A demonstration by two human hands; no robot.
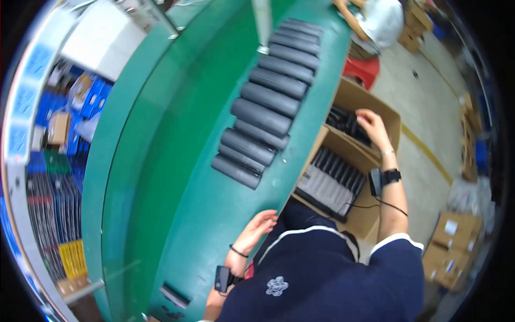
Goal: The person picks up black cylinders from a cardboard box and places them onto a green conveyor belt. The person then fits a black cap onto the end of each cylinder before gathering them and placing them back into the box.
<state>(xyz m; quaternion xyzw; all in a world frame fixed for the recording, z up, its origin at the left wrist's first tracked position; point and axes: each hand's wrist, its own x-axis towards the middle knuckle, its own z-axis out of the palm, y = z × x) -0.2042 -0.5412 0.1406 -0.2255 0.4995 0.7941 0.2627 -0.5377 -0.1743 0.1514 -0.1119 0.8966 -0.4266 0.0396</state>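
Observation:
My right hand [371,126] reaches over the far cardboard box [386,107], fingers apart and slightly bent, with nothing visible in them. Inside that box lie black parts [346,122], too small to name. At the table's near edge, my left hand [261,225] has its fingers stretched out and holds nothing. Beyond it, a slanting row of dark grey, rounded tube-like casings [263,115] lies side by side on the green table [214,225]. The nearer cardboard box [370,228] contains a row of black and grey pieces [328,185].
A darker green recessed strip [155,177] runs along the table, with a metal post [263,27] at its far end. Another dark piece [174,295] lies near the lower left. A person [378,21] sits at the far right. Stacked cartons [453,236] stand on the floor.

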